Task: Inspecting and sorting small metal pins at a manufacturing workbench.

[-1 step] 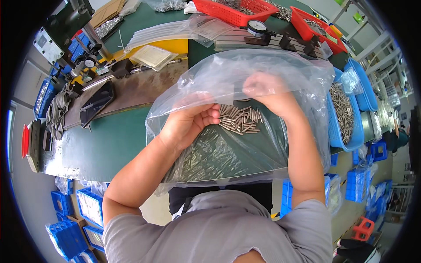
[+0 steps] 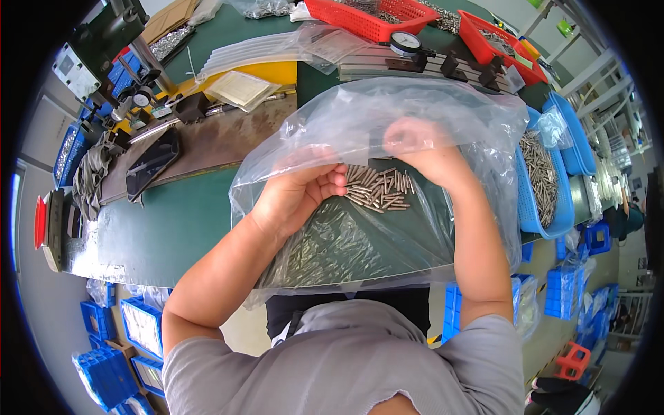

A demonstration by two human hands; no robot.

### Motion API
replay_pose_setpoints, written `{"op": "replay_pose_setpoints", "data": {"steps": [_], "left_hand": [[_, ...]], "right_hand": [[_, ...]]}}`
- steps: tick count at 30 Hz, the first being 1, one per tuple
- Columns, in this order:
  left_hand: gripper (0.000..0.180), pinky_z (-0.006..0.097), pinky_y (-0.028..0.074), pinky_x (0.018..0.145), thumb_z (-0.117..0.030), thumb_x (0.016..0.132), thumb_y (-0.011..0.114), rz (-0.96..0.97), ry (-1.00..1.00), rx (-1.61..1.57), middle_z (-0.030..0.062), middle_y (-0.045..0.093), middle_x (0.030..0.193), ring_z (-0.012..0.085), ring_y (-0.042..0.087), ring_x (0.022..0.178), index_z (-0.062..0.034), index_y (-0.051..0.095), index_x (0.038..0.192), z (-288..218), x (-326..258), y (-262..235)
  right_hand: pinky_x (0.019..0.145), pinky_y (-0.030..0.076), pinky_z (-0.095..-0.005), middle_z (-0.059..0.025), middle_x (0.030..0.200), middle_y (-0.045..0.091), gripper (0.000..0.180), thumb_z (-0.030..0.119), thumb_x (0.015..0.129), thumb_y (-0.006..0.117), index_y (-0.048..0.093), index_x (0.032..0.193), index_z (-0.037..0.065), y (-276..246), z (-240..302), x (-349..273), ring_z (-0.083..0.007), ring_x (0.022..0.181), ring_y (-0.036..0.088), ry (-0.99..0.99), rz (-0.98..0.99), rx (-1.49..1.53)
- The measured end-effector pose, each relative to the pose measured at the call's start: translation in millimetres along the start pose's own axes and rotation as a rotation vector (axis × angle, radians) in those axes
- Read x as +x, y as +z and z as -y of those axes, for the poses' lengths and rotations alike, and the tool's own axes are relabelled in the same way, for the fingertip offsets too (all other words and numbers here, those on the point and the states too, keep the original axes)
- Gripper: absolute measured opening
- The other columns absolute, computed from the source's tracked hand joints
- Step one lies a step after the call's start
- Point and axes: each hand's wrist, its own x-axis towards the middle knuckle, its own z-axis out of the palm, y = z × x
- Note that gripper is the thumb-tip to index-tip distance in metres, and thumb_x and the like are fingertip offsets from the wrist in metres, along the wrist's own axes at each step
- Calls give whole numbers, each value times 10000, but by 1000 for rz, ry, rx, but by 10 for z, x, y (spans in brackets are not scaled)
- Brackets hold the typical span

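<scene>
A: Green bench mat runs under our work, with blue bins stacked below the front edge. Where do our hands stand?

B: Both are inside the clear bag. Our left hand is curled, fingertips touching the loose pins on the mat; whether it pinches any, we cannot tell. Our right hand is behind the film, fingers bent. Its grip cannot be read either.

A: And the pins themselves?

B: One small heap lies between our hands on the mat. A larger lot sits in the bag's lower fold, at the bench edge near our body.

A: Risks from here?

B: We judge three. The lower fold hangs at the edge; a pull on the film could tip that lot off the bench. The film is thin, and pin ends could pierce it. The loose heap could scatter if the bag drags across it.

A: What crowds us?

B: A blue tray of pins touches the bag on the right. Red baskets, a dial gauge and dark fixtures lie beyond. A black tray and tools sit left. The bag's raised wall blocks our view of the right hand.
</scene>
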Motion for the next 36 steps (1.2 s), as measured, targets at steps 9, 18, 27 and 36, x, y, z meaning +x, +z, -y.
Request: {"op": "replay_pose_setpoints", "data": {"steps": [9, 18, 27, 36], "left_hand": [[88, 297, 518, 672, -61, 857, 579, -3, -7, 22, 92, 621, 831, 165, 608, 717, -5, 573, 924, -21, -14, 16], [88, 296, 518, 674, -53, 856, 577, 12, -3, 23, 96, 624, 838, 166, 611, 720, -3, 573, 928, -35, -19, 4], [113, 313, 531, 690, -44, 856, 575, 2, -36, 7, 119, 636, 862, 186, 626, 738, 17, 570, 951, -22, -6, -14], [128, 306, 530, 693, -47, 864, 565, 8, -33, 5, 120, 636, 867, 180, 624, 741, 26, 575, 969, -20, -20, 17]], "right_hand": [[697, 471, -370, -118, 867, 632, 191, 134, 734, 691, 611, 902, 89, 154, 69, -39, -287, 817, 613, -18, -24, -544], [679, 457, -377, -105, 774, 608, 185, 154, 754, 686, 595, 885, 61, 149, 68, -7, -274, 761, 598, 68, 131, -497], [412, 213, -157, -63, 772, 615, 172, 146, 817, 636, 576, 941, 43, 218, 365, -52, 11, 482, 328, 224, 90, 709], [492, 342, -162, -51, 797, 619, 141, 105, 817, 630, 581, 934, 42, 363, 328, -53, -25, 589, 458, 110, 72, 587]]}}
